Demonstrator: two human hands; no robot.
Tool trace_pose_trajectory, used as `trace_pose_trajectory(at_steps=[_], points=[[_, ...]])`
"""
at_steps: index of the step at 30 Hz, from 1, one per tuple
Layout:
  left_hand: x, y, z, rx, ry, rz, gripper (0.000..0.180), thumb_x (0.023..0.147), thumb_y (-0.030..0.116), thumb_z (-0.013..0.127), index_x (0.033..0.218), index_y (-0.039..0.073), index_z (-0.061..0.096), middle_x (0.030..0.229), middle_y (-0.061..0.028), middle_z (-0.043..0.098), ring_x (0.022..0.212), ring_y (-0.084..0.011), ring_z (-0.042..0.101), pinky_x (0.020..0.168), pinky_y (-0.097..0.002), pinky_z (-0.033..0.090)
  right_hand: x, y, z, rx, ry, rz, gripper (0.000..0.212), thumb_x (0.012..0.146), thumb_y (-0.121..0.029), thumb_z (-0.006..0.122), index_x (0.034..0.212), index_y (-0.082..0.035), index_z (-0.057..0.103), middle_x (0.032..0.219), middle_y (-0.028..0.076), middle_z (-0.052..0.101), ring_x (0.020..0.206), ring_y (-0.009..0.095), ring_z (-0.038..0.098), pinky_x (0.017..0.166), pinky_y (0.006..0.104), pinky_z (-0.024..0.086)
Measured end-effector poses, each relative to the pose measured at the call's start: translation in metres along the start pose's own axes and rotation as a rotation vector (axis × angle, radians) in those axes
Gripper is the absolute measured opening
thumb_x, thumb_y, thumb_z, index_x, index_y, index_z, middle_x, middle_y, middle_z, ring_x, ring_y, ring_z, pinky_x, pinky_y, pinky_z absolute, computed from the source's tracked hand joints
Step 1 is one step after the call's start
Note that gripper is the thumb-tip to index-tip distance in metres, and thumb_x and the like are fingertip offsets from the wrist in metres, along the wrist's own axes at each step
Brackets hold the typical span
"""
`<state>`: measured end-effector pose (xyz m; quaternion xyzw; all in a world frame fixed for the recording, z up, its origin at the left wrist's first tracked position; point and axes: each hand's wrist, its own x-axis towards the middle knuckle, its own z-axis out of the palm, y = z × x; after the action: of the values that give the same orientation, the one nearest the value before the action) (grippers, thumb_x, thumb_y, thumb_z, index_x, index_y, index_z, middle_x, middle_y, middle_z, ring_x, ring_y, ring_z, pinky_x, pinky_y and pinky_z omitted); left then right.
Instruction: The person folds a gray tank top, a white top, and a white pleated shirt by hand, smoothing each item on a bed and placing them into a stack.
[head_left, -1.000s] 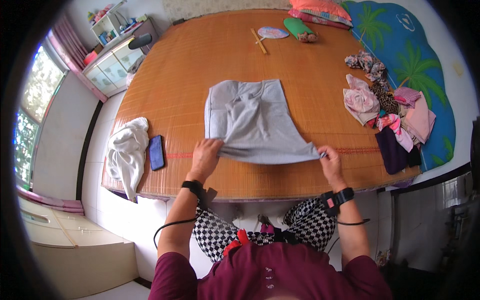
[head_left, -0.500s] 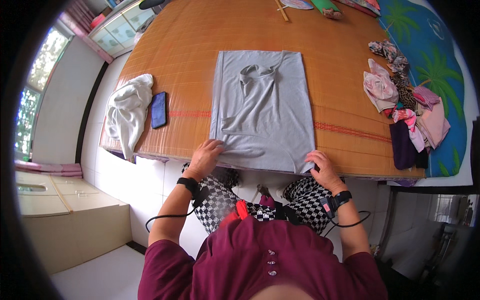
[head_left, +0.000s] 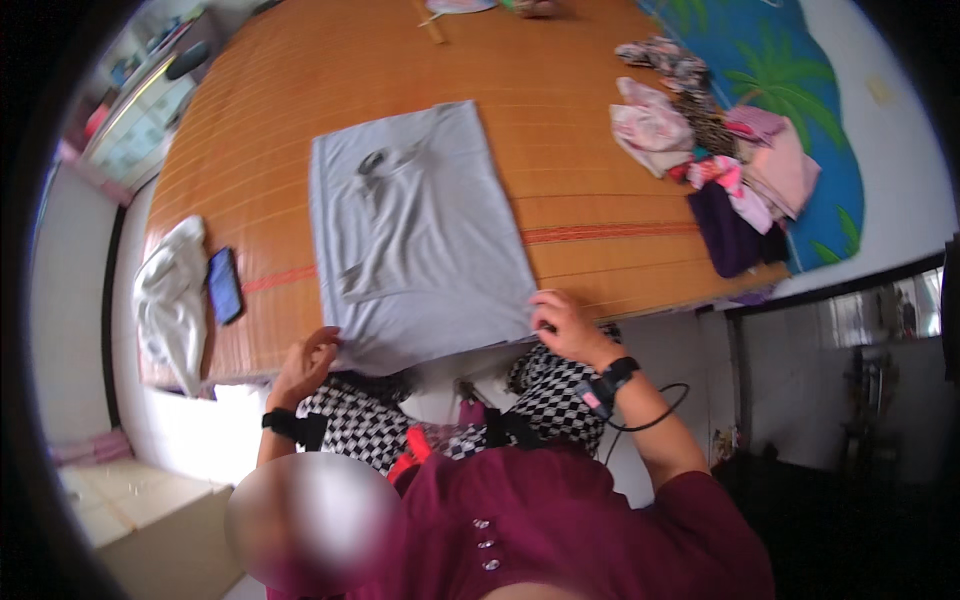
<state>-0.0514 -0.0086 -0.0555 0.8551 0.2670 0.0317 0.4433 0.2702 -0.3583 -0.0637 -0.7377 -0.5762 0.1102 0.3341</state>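
Observation:
A grey garment lies spread flat on an orange bamboo mat, folded into a long rectangle with a sleeve tucked on top. My left hand pinches its near left corner at the mat's edge. My right hand grips the near right corner. The near hem hangs slightly over the edge above my checkered trousers.
A white cloth and a dark phone lie at the mat's left edge. A pile of pink, patterned and purple clothes sits at the right beside a blue palm-print sheet. A fan lies far back.
The grey garment was pulled toward me and spread longer across the mat. Both hands moved back to the near edge with its corners. My head has tilted further down.

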Motion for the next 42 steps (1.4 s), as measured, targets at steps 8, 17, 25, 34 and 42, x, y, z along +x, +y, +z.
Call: trace_pose_trajectory(at_steps=[8,17,25,34,42], points=[[0.086,-0.001,0.034,0.247,0.373,-0.16,0.041,0.086,0.042,0.066,0.098,0.003,0.068,0.084,-0.0205,0.069,0.079,-0.0361,0.067,0.068,-0.0426,0.052,-0.001,-0.012,0.001,-0.063,0.009,0.062,0.009,0.073,-0.007,0.066,0.079,-0.007,0.059,0.111,0.011,0.058,0.109,0.033,0.054,0.093,0.0426,0.044],[0.101,0.028,0.038,-0.092,0.619,-0.075,0.029,0.089,0.027,0.066,0.088,-0.002,0.063,0.072,-0.0137,0.065,0.065,-0.0229,0.064,0.063,-0.0366,0.051,-0.004,-0.008,0.01,0.002,0.03,0.116,0.011,0.072,-0.006,0.07,0.077,-0.006,0.06,0.117,0.011,0.059,0.113,0.033,0.053,0.097,0.0429,0.042],[0.077,-0.005,0.04,-0.014,0.49,-0.292,0.035,0.087,0.029,0.067,0.104,-0.001,0.061,0.079,-0.0163,0.069,0.073,-0.0301,0.069,0.066,-0.0394,0.052,-0.003,-0.009,0.009,0.02,-0.006,0.156,0.015,0.072,-0.004,0.07,0.082,-0.006,0.06,0.12,0.01,0.057,0.117,0.031,0.051,0.099,0.0418,0.04],[-0.006,0.007,0.045,0.251,0.482,-0.036,0.03,0.084,0.017,0.069,0.107,0.002,0.056,0.082,-0.0116,0.062,0.075,-0.0255,0.063,0.068,-0.0363,0.051,-0.007,-0.008,0.007,-0.066,-0.074,0.097,0.026,0.073,-0.002,0.069,0.098,-0.006,0.061,0.126,0.012,0.053,0.122,0.033,0.049,0.103,0.0415,0.04],[-0.051,-0.005,0.073,0.121,0.536,-0.362,0.039,0.083,0.019,0.074,0.11,0.001,0.052,0.08,-0.0107,0.065,0.077,-0.0227,0.066,0.071,-0.0341,0.052,-0.015,-0.004,0.008,0.171,0.149,0.375,0.019,0.083,-0.008,0.068,0.098,0.0,0.061,0.096,0.01,0.061,0.081,0.02,0.063,0.071,0.0312,0.051]])
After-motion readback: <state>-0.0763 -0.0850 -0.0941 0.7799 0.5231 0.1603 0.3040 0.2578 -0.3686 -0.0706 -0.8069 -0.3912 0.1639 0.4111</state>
